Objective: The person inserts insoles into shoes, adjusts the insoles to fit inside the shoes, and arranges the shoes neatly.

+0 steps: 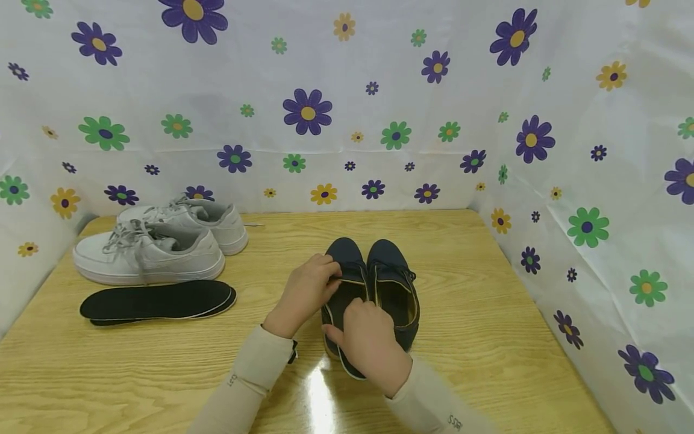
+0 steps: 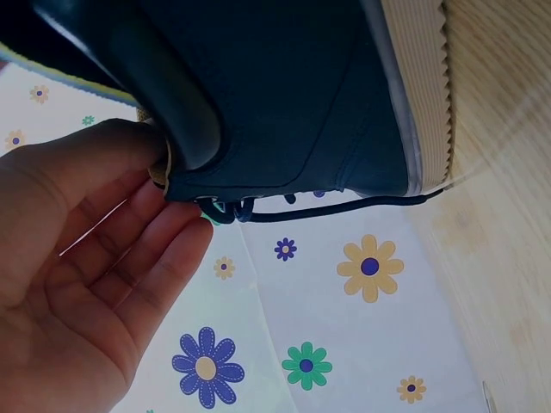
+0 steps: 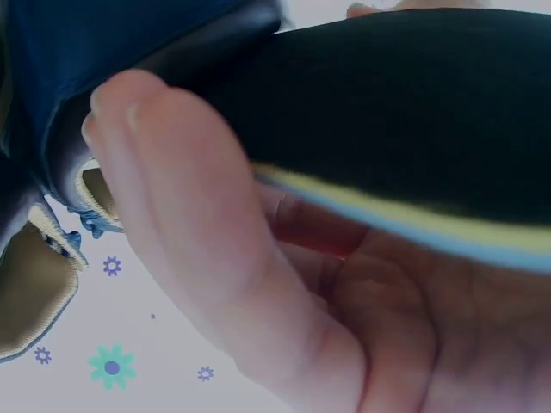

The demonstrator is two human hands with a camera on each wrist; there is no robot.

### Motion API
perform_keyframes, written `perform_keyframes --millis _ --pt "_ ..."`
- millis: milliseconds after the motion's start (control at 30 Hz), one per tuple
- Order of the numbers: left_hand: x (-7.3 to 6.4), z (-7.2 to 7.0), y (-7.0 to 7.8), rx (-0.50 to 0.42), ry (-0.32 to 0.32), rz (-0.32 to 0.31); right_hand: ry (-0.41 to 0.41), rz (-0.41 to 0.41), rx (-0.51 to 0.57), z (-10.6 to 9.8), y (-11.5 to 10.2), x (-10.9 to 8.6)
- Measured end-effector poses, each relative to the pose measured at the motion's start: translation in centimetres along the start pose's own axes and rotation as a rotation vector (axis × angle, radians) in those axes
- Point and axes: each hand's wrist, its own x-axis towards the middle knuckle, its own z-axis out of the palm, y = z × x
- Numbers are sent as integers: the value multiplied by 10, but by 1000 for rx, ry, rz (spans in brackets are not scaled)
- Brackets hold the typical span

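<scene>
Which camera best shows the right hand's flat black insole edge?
The right wrist view: up close, the flat black insole has a yellow and blue edge. Head shows a thin pale rim; left wrist, apparently a sliver.

1. Left hand (image 2: 77, 318) pinched the navy shoe (image 2: 284, 103) at its opening edge.
2. Dark lace (image 2: 336, 209) ran from near the fingertips (image 2: 200, 232) to the tan, ridged sole (image 2: 424, 95).
3. Flowered cloth (image 2: 267, 297) showed behind; wooden tabletop (image 2: 508, 172), right.
</scene>
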Motion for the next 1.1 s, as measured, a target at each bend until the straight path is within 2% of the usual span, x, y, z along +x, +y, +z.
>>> perform_keyframes --millis 133,233,367,567,833,1100 --pt "0 -1 0 5 0 3 -21 -10 53 -5 0 -9" --pt "0 -2 0 7 4 5 -2 -16 82 -6 1 -12" --pt "0 -2 0 2 4 5 39 -29 112 -5 2 -10" --pt "0 -1 -1 5 10 9 54 -41 154 -5 3 -3" --pt "-1 0 -1 3 8 3 61 -41 160 -1 0 6" --pt "-2 2 -2 -1 5 13 59 -35 88 5 -3 15"
